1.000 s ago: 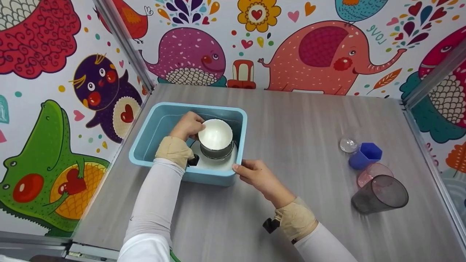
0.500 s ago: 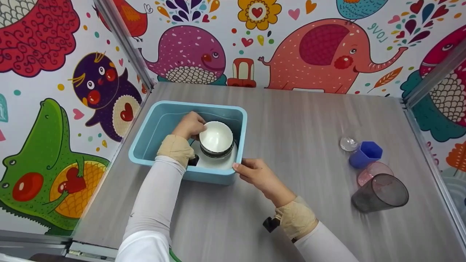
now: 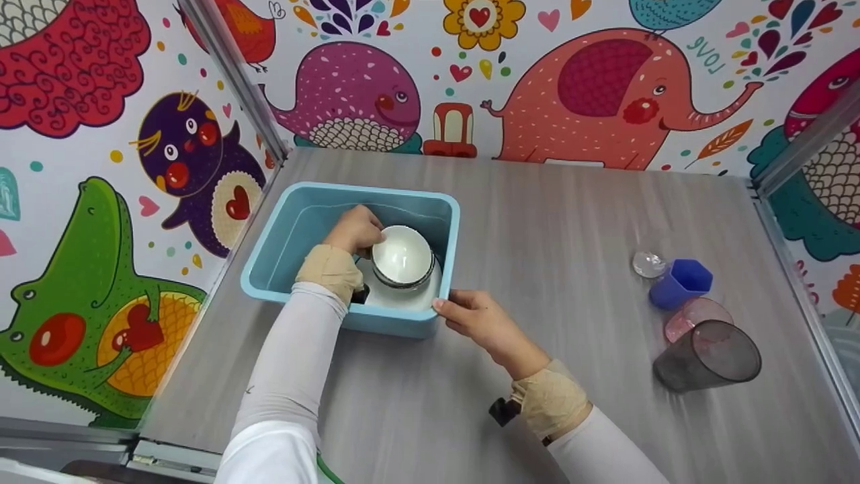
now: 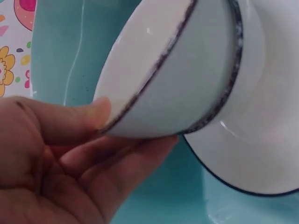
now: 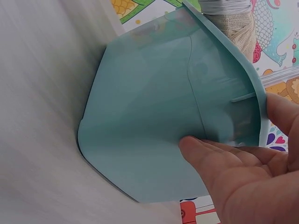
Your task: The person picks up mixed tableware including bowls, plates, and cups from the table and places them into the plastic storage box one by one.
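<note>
Inside the blue plastic tub (image 3: pixel 282 269), my left hand (image 3: pixel 354 230) pinches the rim of a white bowl (image 3: pixel 402 254) with a dark speckled edge. In the left wrist view the thumb lies inside the bowl (image 4: pixel 187 88) and the fingers are under its outer wall. It sits tilted in a second dark-rimmed bowl (image 4: pixel 237 60). Beneath these is a white plate (image 4: pixel 261 154) with a thin dark rim. My right hand (image 3: pixel 484 321) grips the tub's near right corner. In the right wrist view its thumb is at the rim and its fingers press the tub's outer wall (image 5: pixel 140 112).
At the right of the table (image 3: pixel 537 269) stand a small clear glass (image 3: pixel 649 264), a blue hexagonal cup (image 3: pixel 680 284), a pink cup (image 3: pixel 695 316) and a tall grey tumbler (image 3: pixel 707 357). Walls with cartoon animals enclose the back and sides.
My left hand has lowered the tilted bowl a little, so it now nests closer into the bowl beneath. My right hand keeps its grip on the tub's corner.
</note>
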{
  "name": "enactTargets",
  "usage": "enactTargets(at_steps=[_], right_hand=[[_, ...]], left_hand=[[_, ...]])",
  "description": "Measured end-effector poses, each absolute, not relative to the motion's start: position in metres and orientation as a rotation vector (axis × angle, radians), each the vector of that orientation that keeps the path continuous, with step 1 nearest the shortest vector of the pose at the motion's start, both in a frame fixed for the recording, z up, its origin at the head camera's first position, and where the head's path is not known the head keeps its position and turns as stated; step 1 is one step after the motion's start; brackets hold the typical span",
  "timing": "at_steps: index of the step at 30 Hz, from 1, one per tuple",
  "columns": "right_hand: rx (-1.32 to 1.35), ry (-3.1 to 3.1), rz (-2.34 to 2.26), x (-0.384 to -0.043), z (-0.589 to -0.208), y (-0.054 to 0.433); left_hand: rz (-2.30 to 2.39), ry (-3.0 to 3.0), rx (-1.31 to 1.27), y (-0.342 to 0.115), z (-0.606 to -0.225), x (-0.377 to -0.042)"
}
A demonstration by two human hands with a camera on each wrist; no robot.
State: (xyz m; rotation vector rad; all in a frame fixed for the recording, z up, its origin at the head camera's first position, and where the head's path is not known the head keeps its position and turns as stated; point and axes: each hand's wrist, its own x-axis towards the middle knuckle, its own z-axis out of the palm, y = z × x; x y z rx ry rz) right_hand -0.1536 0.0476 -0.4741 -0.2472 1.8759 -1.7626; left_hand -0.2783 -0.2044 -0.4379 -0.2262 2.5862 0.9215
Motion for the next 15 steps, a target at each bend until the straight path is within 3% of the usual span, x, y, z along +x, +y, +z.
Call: enactTargets(at_steps=[15], right_hand=[[-0.252,1.850,-1.777,-0.1522,-0.4733,0.0481]], left_hand=[[0.746,2.668,-0.250,-0.1953,-0.4419,-0.2758]])
